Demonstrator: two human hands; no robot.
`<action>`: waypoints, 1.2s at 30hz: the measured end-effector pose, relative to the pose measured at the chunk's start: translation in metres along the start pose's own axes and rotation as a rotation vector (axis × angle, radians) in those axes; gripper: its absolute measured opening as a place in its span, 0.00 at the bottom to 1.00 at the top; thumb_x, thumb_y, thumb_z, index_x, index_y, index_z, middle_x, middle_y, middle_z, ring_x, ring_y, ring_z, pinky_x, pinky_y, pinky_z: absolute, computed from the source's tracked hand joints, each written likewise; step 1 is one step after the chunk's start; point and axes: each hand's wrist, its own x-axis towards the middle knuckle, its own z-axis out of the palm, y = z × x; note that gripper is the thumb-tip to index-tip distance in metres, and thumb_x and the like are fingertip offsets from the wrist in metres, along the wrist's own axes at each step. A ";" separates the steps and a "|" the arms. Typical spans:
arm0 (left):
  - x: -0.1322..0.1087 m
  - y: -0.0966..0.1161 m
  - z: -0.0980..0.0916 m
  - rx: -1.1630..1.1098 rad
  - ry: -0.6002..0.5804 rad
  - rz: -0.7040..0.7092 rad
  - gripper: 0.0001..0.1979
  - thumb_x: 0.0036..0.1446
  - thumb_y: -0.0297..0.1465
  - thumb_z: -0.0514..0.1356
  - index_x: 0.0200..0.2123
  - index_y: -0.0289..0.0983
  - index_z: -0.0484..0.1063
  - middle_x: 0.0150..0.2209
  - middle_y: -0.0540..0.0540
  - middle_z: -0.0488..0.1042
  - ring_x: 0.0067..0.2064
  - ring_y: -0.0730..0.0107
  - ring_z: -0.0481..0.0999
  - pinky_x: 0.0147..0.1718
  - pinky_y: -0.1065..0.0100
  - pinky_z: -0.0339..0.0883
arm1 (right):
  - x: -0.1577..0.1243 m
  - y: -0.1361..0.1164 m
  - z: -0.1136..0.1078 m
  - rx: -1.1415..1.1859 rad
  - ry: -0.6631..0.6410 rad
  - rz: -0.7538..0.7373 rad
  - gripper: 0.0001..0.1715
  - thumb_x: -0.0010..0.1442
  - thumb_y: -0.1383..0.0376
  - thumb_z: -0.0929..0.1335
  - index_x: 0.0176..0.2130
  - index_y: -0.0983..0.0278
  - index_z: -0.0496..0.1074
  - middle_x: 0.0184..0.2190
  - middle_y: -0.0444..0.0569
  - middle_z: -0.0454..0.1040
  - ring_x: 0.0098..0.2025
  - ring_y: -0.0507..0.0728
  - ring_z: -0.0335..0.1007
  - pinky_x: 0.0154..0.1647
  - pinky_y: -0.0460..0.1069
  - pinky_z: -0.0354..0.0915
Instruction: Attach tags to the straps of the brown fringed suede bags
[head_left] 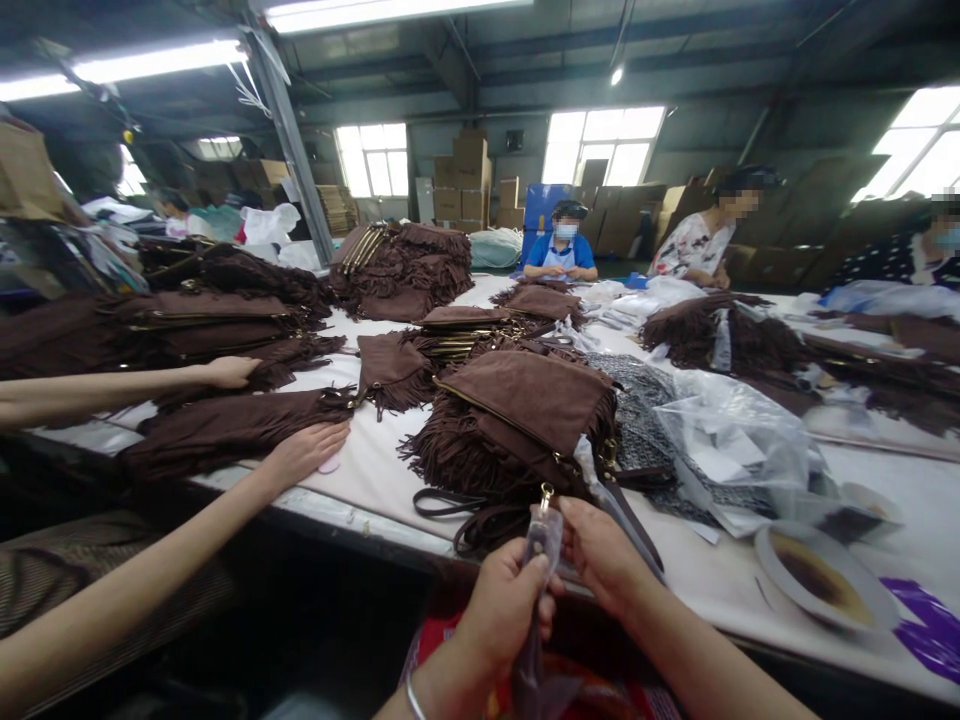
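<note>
Near the table's front edge my left hand (502, 605) is closed round a brown strap in a clear plastic sleeve (544, 535). A gold clasp (547, 495) sticks out of the sleeve's top end. My right hand (604, 555) has its fingers bent against the sleeve's right side, just below the clasp; the fingertips are partly hidden. Just beyond my hands lies a stack of brown fringed bags (525, 400) with gold zips. Dark loose straps (480, 525) lie at the stack's near side, and another plastic-wrapped strap (596, 470) hangs down its right side.
A co-worker's hands (307, 455) rest by a brown bag (232, 425) at left. More fringed bags (405, 265) are piled behind. To the right are a clear plastic bag (739, 430), a round dish (825, 578) and purple plastic (930, 625). Several people work across the table.
</note>
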 end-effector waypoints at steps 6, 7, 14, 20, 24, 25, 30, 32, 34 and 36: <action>0.004 0.001 -0.009 -0.057 -0.071 -0.044 0.22 0.55 0.51 0.57 0.37 0.37 0.63 0.26 0.51 0.70 0.19 0.79 0.63 0.19 0.74 0.60 | 0.012 -0.001 0.008 0.266 0.068 0.006 0.17 0.45 0.58 0.77 0.29 0.65 0.73 0.23 0.44 0.74 0.25 0.52 0.69 0.29 0.47 0.66; 0.007 0.001 -0.010 -0.028 -0.062 -0.041 0.23 0.56 0.53 0.55 0.37 0.37 0.63 0.27 0.50 0.71 0.20 0.76 0.66 0.20 0.73 0.61 | 0.012 -0.001 0.007 0.244 0.071 0.001 0.17 0.44 0.57 0.77 0.29 0.66 0.74 0.22 0.44 0.74 0.24 0.52 0.68 0.28 0.47 0.65; 0.027 0.026 -0.015 0.344 0.190 0.218 0.16 0.59 0.42 0.56 0.31 0.36 0.73 0.28 0.50 0.72 0.31 0.70 0.69 0.31 0.70 0.62 | 0.010 -0.010 0.001 -0.075 0.173 -0.076 0.18 0.44 0.54 0.76 0.27 0.66 0.77 0.18 0.42 0.71 0.19 0.50 0.61 0.19 0.45 0.55; 0.038 0.039 -0.009 0.597 0.336 0.346 0.10 0.56 0.33 0.56 0.27 0.37 0.73 0.26 0.49 0.74 0.31 0.68 0.71 0.32 0.69 0.61 | 0.009 -0.017 -0.002 -0.230 0.210 -0.143 0.16 0.46 0.54 0.74 0.26 0.66 0.78 0.18 0.45 0.73 0.20 0.52 0.63 0.20 0.46 0.56; 0.051 0.040 -0.004 0.619 0.412 0.401 0.10 0.56 0.32 0.55 0.26 0.37 0.72 0.26 0.48 0.75 0.31 0.67 0.72 0.33 0.68 0.62 | 0.009 -0.021 -0.003 -0.374 0.211 -0.203 0.15 0.48 0.55 0.73 0.25 0.65 0.79 0.22 0.46 0.77 0.25 0.55 0.70 0.27 0.47 0.63; 0.054 0.040 -0.004 0.626 0.413 0.405 0.10 0.56 0.31 0.55 0.25 0.37 0.72 0.26 0.48 0.75 0.31 0.67 0.72 0.33 0.68 0.62 | 0.008 -0.023 -0.004 -0.420 0.203 -0.219 0.15 0.49 0.55 0.72 0.25 0.65 0.79 0.22 0.46 0.77 0.26 0.56 0.70 0.28 0.48 0.63; 0.063 0.044 -0.001 0.658 0.416 0.391 0.10 0.55 0.30 0.56 0.24 0.37 0.72 0.23 0.48 0.73 0.29 0.68 0.71 0.31 0.68 0.61 | 0.001 -0.026 -0.010 -0.623 0.132 -0.414 0.19 0.59 0.53 0.66 0.31 0.62 0.80 0.30 0.48 0.80 0.35 0.60 0.74 0.38 0.50 0.67; 0.065 0.045 0.002 0.634 0.413 0.380 0.10 0.54 0.31 0.56 0.23 0.37 0.72 0.23 0.48 0.73 0.29 0.68 0.71 0.30 0.69 0.61 | 0.000 -0.024 -0.012 -0.668 0.122 -0.484 0.17 0.58 0.54 0.67 0.35 0.61 0.80 0.34 0.49 0.81 0.39 0.61 0.75 0.43 0.52 0.67; 0.066 0.047 0.004 0.586 0.395 0.362 0.09 0.54 0.31 0.57 0.23 0.37 0.72 0.23 0.48 0.72 0.29 0.68 0.71 0.30 0.69 0.61 | 0.001 -0.024 -0.013 -0.682 0.143 -0.496 0.15 0.57 0.55 0.68 0.36 0.61 0.80 0.35 0.49 0.81 0.39 0.62 0.75 0.44 0.53 0.67; 0.067 0.048 0.005 0.538 0.370 0.340 0.10 0.55 0.33 0.57 0.25 0.37 0.71 0.23 0.48 0.72 0.28 0.68 0.71 0.29 0.70 0.62 | 0.002 -0.025 -0.012 -0.671 0.184 -0.468 0.15 0.57 0.55 0.68 0.33 0.61 0.80 0.31 0.49 0.80 0.36 0.61 0.75 0.41 0.52 0.67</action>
